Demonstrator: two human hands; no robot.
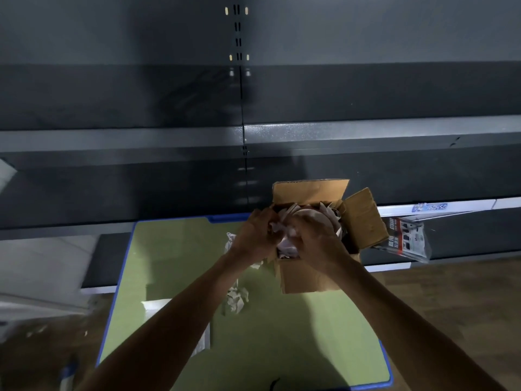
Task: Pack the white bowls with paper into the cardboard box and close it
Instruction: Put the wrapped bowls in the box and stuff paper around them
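- Lying on the green worktop [169, 263] near its middle, a loose paper wad [236, 299] sits just left of the box.
- Left hand [255, 235], fingers curled, pinches crumpled packing paper [286, 245] at the box's left rim.
- Right hand [313, 238] curls round the same paper, partly covering a white bowl [315, 214] inside.
- Cardboard box [307, 275] stands at the worktop's far right corner, flaps open.
- Printed packet [406, 238] lies beyond the right edge.
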